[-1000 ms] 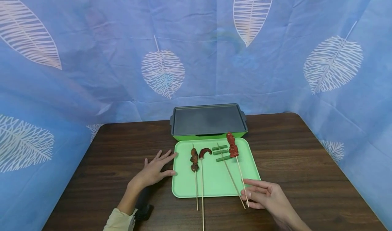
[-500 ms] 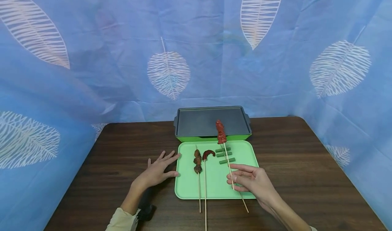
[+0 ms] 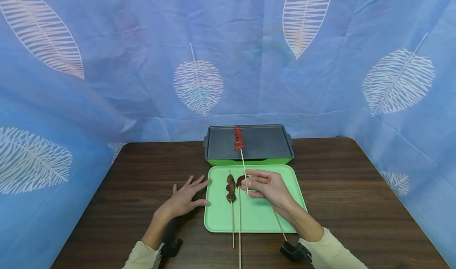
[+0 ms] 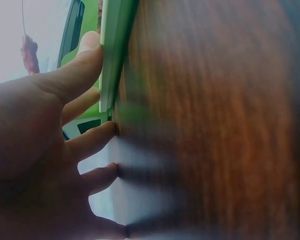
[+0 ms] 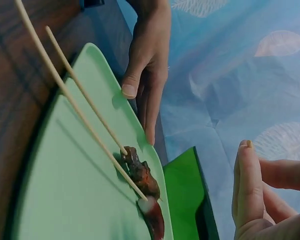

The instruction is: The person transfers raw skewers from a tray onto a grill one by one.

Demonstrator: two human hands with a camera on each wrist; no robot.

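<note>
My right hand (image 3: pixel 268 187) pinches the stick of a red meat skewer (image 3: pixel 239 138), whose meat overlaps the dark grill plate (image 3: pixel 265 142) in the head view. Fingers spread, my left hand (image 3: pixel 183 197) rests at the left edge of a light green tray (image 3: pixel 256 222); in the left wrist view its thumb (image 4: pixel 85 60) touches the tray's rim. On the tray lie a brown meat skewer (image 3: pixel 230 187) and a skewer with a dark red curled piece (image 3: pixel 240 180). Another stick (image 3: pixel 279 223) runs out from beneath my right forearm, its green pieces hidden behind the hand.
The grill's green base (image 3: pixel 219 162) stands directly behind the tray. Several skewer sticks reach past the tray's front edge over the brown wooden table (image 3: pixel 356 197). A blue leaf-patterned cloth (image 3: pixel 142 82) hangs behind and at both sides.
My right hand has lifted the red meat skewer from the tray's right side and carried it left and forward to the grill plate. My left hand has stayed at the tray's edge.
</note>
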